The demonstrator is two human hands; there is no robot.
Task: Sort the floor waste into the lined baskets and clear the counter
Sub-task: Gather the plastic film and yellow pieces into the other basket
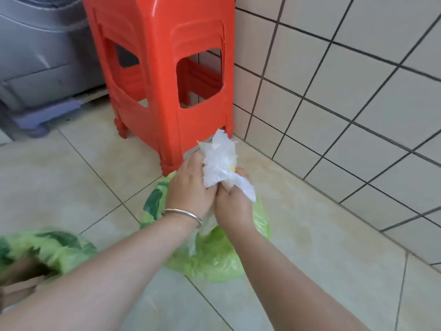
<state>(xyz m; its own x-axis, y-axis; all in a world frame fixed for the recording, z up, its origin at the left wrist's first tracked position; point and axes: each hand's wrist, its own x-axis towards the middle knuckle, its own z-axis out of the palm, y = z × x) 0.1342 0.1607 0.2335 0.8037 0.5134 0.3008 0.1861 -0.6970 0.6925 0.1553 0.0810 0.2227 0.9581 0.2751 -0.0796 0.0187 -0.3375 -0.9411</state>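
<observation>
Hands meet at centre: your left hand (188, 187) and right hand (232, 201) both clamp a crumpled white plastic wad (220, 161), above a green-lined basket (214, 256); red stools (164, 75) stand at twelve o'clock.

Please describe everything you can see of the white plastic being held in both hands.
The white plastic is a thin, translucent, crumpled film, perhaps a bag, bunched into a wad with a trace of yellow inside. It is held in the air above the green bag on the floor, in front of the red stool. The left hand and right hand both grip its lower part; crinkled ends stick out above and to the right.
</observation>
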